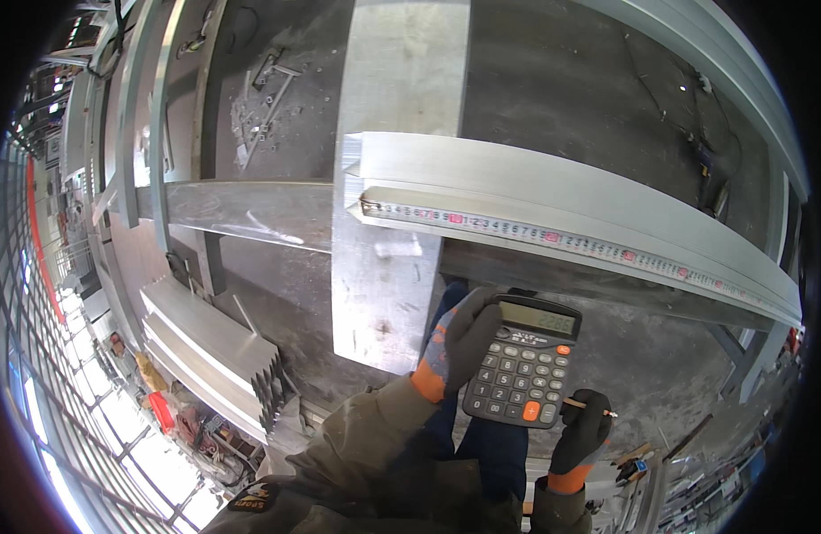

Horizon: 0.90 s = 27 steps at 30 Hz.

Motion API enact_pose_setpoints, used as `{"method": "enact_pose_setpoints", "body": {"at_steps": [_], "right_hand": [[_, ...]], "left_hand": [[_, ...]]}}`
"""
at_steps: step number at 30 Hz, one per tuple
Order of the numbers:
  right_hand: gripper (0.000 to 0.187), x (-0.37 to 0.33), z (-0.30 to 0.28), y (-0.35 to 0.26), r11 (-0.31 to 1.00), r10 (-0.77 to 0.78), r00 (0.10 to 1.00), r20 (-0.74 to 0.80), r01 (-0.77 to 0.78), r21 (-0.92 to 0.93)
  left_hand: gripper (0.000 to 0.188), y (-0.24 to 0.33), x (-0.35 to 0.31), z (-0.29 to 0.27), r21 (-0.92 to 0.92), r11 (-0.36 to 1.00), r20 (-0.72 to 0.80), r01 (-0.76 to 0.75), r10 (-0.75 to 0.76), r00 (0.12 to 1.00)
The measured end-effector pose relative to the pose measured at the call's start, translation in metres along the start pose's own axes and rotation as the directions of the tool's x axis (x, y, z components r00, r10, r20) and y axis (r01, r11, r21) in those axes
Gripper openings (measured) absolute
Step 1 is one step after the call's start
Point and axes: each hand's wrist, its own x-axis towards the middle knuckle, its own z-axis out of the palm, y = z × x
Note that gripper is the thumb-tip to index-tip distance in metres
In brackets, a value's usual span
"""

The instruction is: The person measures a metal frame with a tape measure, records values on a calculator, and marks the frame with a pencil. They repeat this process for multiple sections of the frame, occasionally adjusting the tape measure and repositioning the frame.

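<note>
Head view: the left hand (459, 343), in a dark glove with orange cuff, is wrapped around the left edge of a dark calculator (522, 363), holding it tilted in the air above the person's legs, just below the long metal bar (562, 191). The right hand (581, 429) is closed on a pencil (589, 408) and sits at the calculator's lower right corner, by the orange key.

The calculator is gripped along one side only; a firm press from the right hand could tip it out of the gloved fingers and send it to the concrete floor (553, 80). Thick gloves may also catch two keys at once and give a wrong figure. The tape measure (553, 236) lies loose along the bar, hooked at its cut end; a knock could shift it. The stacked metal sections (210, 356) to the left show sharp sawn ends near the sleeve.

The display digits are too faint to trust. Whether the right hand touches the keys cannot be told. The bar's far end runs out of view at the right rim.
</note>
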Motion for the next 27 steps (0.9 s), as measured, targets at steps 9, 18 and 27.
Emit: {"method": "enact_pose_setpoints", "body": {"at_steps": [9,18,27], "right_hand": [[0.046,-0.002,0.006,-0.014,0.952,0.033,0.999,-0.011,-0.035,-0.303],[0.034,-0.005,0.013,-0.025,0.993,0.097,0.995,0.022,-0.095,-0.073],[0.032,-0.008,0.015,-0.033,0.975,0.106,0.994,0.001,-0.104,-0.197]], "left_hand": [[0.027,-0.006,-0.003,-0.001,-0.001,1.000,-0.027,-0.027,0.027,0.999],[0.031,0.021,-0.005,-0.001,0.135,0.991,-0.028,0.008,-0.005,1.000],[0.031,0.017,-0.004,-0.002,0.114,0.991,-0.005,-0.064,0.065,0.998]]}}
